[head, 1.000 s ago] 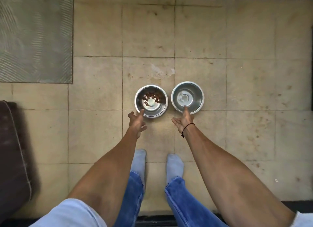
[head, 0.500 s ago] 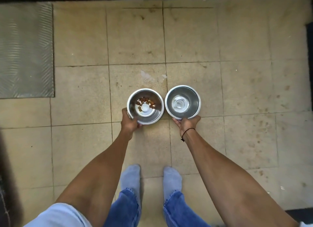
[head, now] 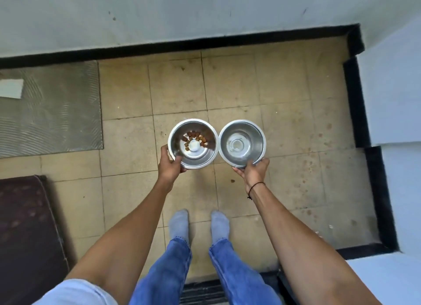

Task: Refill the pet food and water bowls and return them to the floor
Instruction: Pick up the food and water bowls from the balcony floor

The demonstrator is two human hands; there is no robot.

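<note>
Two steel bowls are held side by side above the tiled floor, their rims almost touching. The food bowl (head: 206, 153) on the left holds a few brown kibble pieces (head: 194, 138) around its centre. My left hand (head: 170, 167) grips its near-left rim. The water bowl (head: 251, 145) on the right looks bare inside, with only a shine at its bottom. My right hand (head: 252, 172) grips its near rim, a black band around the wrist.
A grey ribbed mat (head: 50, 109) lies at the left, with a white sheet (head: 10, 88) on it. A dark cushion (head: 27, 232) sits at the lower left. Black skirting (head: 355, 104) and white walls close the back and right. My socked feet (head: 199, 222) stand below the bowls.
Both hands closed on the bowl rims and lifted the bowls off the floor. The view has risen, showing the back wall and right corner.
</note>
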